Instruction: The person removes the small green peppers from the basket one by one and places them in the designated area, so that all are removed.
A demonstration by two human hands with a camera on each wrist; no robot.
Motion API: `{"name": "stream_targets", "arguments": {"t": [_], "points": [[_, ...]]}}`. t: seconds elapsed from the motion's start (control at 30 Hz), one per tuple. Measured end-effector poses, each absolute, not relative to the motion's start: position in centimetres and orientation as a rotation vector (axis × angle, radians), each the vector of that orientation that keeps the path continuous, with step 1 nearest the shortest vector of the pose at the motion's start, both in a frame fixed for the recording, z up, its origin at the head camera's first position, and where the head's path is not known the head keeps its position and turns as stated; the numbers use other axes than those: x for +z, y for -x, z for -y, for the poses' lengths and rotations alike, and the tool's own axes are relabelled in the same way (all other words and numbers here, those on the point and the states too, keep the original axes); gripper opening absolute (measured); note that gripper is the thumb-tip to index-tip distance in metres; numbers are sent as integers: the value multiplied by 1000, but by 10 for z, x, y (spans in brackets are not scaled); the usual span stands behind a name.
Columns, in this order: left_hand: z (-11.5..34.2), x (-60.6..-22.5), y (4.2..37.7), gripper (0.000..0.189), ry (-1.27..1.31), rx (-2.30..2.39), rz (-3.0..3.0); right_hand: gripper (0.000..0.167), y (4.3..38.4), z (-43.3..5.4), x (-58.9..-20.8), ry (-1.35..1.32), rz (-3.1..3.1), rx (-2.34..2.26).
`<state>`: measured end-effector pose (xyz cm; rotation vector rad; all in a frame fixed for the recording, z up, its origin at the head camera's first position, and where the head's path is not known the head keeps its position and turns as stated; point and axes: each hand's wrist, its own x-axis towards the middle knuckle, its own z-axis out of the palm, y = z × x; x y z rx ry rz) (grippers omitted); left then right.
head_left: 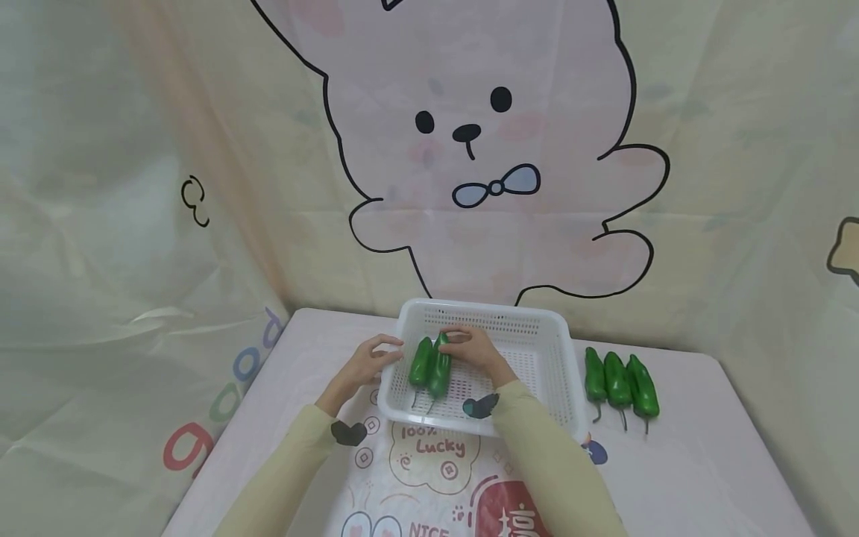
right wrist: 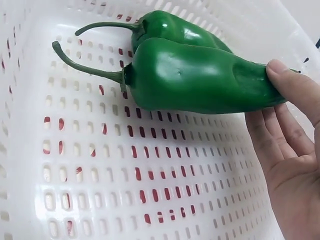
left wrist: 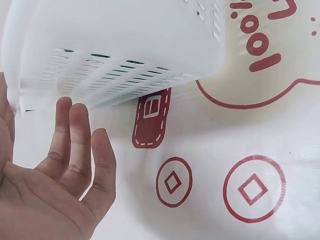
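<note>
Inside the white plastic basket (head_left: 537,373), two green peppers lie side by side at the left, their stems toward the near wall. My right hand (head_left: 473,347) pinches the tip of the nearer-to-middle pepper (right wrist: 185,77), thumb on top and fingers beneath. The other pepper (head_left: 420,362) rests just left of it and is partly covered by it in the right wrist view. At the basket's left side is my left hand (head_left: 365,363), fingers loosely bent and holding nothing. Its fingertips (left wrist: 79,112) are right at the slotted outer wall (left wrist: 135,40).
Right of the basket, three more green peppers (head_left: 618,379) lie in a row on the table. A pale printed cloth (head_left: 429,477) covers the tabletop. Behind the table hangs a curtain (head_left: 537,246) with a cartoon animal.
</note>
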<state>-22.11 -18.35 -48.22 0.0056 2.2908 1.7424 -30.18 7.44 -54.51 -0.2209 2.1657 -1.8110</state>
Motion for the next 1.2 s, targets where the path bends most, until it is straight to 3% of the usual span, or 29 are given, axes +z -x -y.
{"name": "stream_targets", "arguments": {"t": [0.4, 1.2], "points": [[192, -517, 240, 36, -11, 1753, -2265, 51, 309, -81, -542, 145, -1867, -2095], [194, -517, 239, 39, -21, 1701, -2292, 50, 310, -92, -508, 281, -1892, -2061]]}}
